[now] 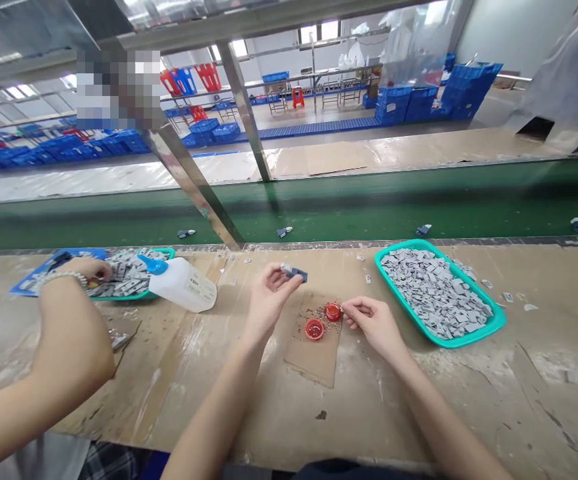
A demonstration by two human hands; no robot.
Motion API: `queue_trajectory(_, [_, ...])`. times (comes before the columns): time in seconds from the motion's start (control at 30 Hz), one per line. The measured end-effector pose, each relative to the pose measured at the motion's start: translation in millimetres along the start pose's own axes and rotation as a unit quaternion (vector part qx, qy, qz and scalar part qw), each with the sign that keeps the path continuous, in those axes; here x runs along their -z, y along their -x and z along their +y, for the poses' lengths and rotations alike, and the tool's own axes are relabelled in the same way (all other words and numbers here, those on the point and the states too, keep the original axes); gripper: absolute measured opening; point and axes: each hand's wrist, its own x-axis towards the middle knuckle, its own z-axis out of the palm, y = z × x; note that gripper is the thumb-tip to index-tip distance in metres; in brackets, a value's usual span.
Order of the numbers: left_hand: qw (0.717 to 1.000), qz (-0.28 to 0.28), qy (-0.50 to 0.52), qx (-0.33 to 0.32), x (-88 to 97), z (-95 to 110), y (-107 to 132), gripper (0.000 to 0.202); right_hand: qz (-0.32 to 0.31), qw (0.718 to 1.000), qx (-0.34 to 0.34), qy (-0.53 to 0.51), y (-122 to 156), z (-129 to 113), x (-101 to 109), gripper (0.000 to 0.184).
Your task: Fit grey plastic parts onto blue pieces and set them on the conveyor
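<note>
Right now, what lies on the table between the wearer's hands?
In the head view, two red cups on cardboard, between the left hand and right hand.

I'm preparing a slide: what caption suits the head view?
Left hand holding a small blue piece, right hand beside a red cup.

Green belt [349,208] runs the full width of the view. Metal post [243,110] beyond it, slanted in frame. Farther back: red stool [297,98] on floor; stacked blue crates [469,90] to its right, contents unclear at this range. Bright window [329,31] at rear.
</note>
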Motion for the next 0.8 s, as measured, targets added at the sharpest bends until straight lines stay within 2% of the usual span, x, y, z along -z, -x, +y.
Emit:
queue_trajectory(0.17, [0.988,0.097,0.102,0.067,17.5,-9.6,52.0,0.024,0.026,0.999,-0.016,0.025,-0.5,1.0,-5.7,0.036])
queue_trajectory(0.33, [0.973,0.142,0.148,0.103,17.3,-18.9,79.7,0.023,0.032,0.997,-0.011,0.068,-2.1,6.1,-11.1,0.035])
queue_trajectory(0.47, [0.97,0.138,0.16,0.124,11.0,-19.4,86.8,0.023,0.04,0.995,-0.004,0.09,-3.5,11.5,-11.8,0.035])
queue_trajectory(0.63, [0.971,0.115,0.166,0.132,0.9,-20.6,83.4,0.026,0.05,0.994,0.003,0.095,-5.1,15.7,-12.0,0.036])
queue_trajectory(0.8, [0.972,0.116,0.162,0.125,-13.1,-23.5,81.0,0.029,0.027,0.997,-0.018,0.072,-3.4,7.5,-7.5,0.036])
